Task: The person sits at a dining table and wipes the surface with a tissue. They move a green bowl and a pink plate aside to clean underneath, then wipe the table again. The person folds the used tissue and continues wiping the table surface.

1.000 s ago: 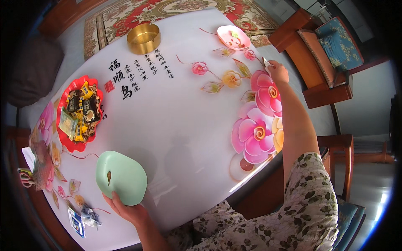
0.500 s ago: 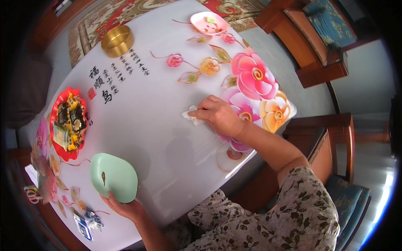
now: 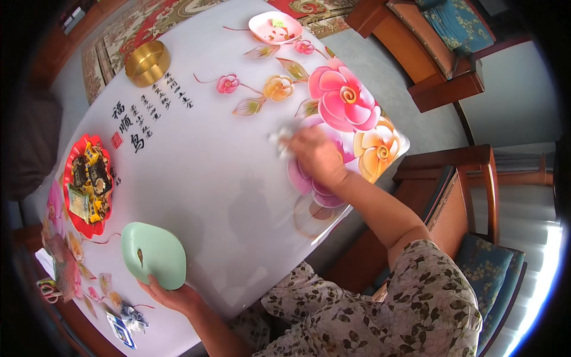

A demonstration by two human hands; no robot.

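My right hand [image 3: 318, 156], blurred by motion, presses a crumpled white tissue [image 3: 282, 141] to the tabletop beside the printed purple flower. At the near left, my left hand [image 3: 171, 296] grips the near rim of a pale green plate [image 3: 156, 254], its thumb over the edge and the other fingers mostly hidden. A small dark brown scrap [image 3: 140, 257] lies in that plate. The white table [image 3: 220, 172] under both hands carries printed flowers and dark lettering.
A red scalloped dish [image 3: 89, 229] of wrapped snacks stands left of the plate. Farther off are a gold round bowl [image 3: 147, 64] and a pink plate [image 3: 275, 28] with food scraps. Crumpled wrapping [image 3: 134, 319] lies near left. Wooden chairs [image 3: 446, 157] line the right side.
My right hand has slid the tissue a little to the right and away from me across the tabletop. My left hand keeps its hold on the green plate. The whole view has shifted slightly.
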